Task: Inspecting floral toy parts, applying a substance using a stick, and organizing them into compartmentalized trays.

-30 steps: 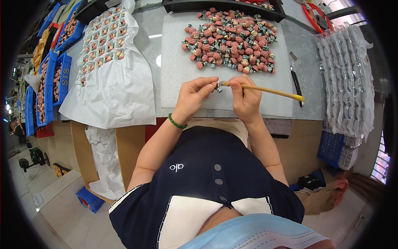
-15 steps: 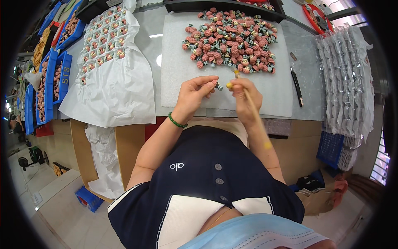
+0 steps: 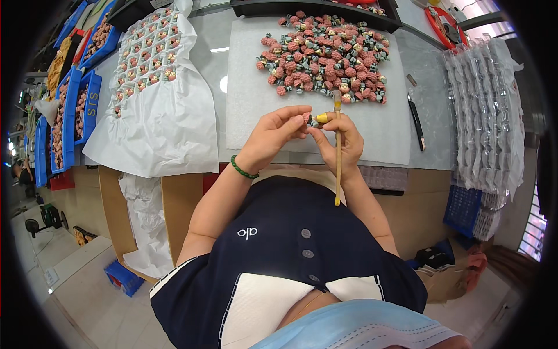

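Note:
My left hand (image 3: 274, 135), a green bead bracelet at its wrist, pinches a small figurine (image 3: 307, 118) with a pink knobbly head and grey-green lower part. Facing it, my right hand (image 3: 344, 139) is closed round a flat paintbrush (image 3: 338, 154) with a pale wooden handle, bristles pointing away from me. A small yellow piece (image 3: 323, 118) sits at the right fingertips, right beside the figurine; whether it is held or worn on a finger I cannot tell. The right thumb reaches to the figurine's lower end. Beyond my hands, many like figurines (image 3: 325, 58) lie heaped on a white foam sheet (image 3: 247, 87).
At left, a compartment tray of figurines (image 3: 148, 52) is partly covered by white paper (image 3: 154, 134). Blue bins (image 3: 87, 110) stand farther left. A black pen-like tool (image 3: 416, 123) lies right of the foam, near stacked clear plastic trays (image 3: 483, 116). A black tray (image 3: 317, 13) edges the back.
My right hand has come left to the figurine, its thumb now near it. The paintbrush has swung from slanted to nearly straight away from me. My left hand keeps the figurine, barely moved.

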The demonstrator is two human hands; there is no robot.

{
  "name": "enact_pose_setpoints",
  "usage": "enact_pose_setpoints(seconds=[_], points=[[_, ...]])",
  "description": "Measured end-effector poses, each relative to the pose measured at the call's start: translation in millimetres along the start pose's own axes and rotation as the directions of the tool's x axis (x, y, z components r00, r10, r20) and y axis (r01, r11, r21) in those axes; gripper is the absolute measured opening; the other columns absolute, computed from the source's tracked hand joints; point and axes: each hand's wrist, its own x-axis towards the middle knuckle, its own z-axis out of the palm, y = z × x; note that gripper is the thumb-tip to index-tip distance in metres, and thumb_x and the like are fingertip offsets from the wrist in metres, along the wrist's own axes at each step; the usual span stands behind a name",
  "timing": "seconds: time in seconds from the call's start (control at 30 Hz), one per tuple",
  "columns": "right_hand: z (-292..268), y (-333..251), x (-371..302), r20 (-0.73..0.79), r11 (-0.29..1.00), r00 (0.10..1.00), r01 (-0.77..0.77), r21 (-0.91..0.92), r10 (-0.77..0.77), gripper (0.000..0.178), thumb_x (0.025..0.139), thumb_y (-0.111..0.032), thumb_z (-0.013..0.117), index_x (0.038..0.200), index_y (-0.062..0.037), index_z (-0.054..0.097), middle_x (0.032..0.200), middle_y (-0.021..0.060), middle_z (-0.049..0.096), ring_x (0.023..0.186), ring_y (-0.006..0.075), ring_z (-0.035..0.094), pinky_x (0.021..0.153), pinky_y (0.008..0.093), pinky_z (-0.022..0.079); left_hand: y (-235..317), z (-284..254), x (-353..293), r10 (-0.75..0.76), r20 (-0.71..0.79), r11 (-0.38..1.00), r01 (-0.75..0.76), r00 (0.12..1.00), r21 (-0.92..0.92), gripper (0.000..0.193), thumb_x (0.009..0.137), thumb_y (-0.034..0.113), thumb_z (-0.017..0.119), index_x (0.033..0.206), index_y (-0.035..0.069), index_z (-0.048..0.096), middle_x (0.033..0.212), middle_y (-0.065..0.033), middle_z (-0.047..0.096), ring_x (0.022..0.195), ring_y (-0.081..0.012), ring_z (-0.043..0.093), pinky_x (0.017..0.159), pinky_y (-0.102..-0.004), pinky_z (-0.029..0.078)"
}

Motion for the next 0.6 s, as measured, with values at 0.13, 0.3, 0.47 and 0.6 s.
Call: enact_pose_setpoints(seconds=[0.13,0.3,0.47,0.6], points=[[0.6,-0.1,-2.6,0.003,0.999,1.0,-0.021,0.028,0.021,0.028,0.067,0.004,0.07,0.083,-0.0042,0.049,0.086,0.0123,0.058,0.075,0.0166,0.058,0.067,0.0257,0.046,-4.2,-2.3,1.9,0.011,0.036,0.999,-0.013,0.999,0.053,0.029,0.088,0.011,0.048,0.114,-0.003,0.048,0.099,-0.006,0.056,0.085,-0.0091,0.054,0.074,-0.0232,0.044],[-2.7,1.6,-1.1,0.026,0.997,0.998,0.056,-0.058,-0.055,0.028,0.067,0.004,0.069,0.083,-0.0039,0.048,0.086,0.0129,0.058,0.075,0.0154,0.057,0.067,0.0248,0.046,-7.3,-2.5,4.5,0.005,0.049,1.0,-0.007,0.999,0.029,0.029,0.089,0.012,0.046,0.114,-0.003,0.048,0.101,-0.0071,0.056,0.089,-0.0116,0.053,0.079,-0.0248,0.044],[-8.2,-0.2,-1.1,0.05,0.99,0.993,-0.115,0.083,0.111,0.025,0.071,0.004,0.066,0.085,-0.0025,0.047,0.09,0.0114,0.056,0.079,0.0142,0.056,0.071,0.025,0.047,-0.1,4.8,3.9,0.045,-0.078,0.985,-0.058,0.996,-0.162,0.029,0.09,0.011,0.043,0.115,-0.003,0.047,0.102,-0.0082,0.056,0.097,-0.0148,0.052,0.086,-0.0275,0.041],[-4.9,-2.2,0.8,0.111,0.895,0.94,-0.342,0.286,0.323,0.024,0.073,0.005,0.064,0.087,-0.0013,0.046,0.093,0.0094,0.055,0.081,0.0136,0.056,0.072,0.0251,0.048,5.0,11.2,2.3,0.194,-0.066,0.979,-0.189,0.979,0.071,0.03,0.086,0.005,0.048,0.115,-0.004,0.047,0.106,-0.0106,0.054,0.096,-0.0154,0.053,0.086,-0.0288,0.043]])
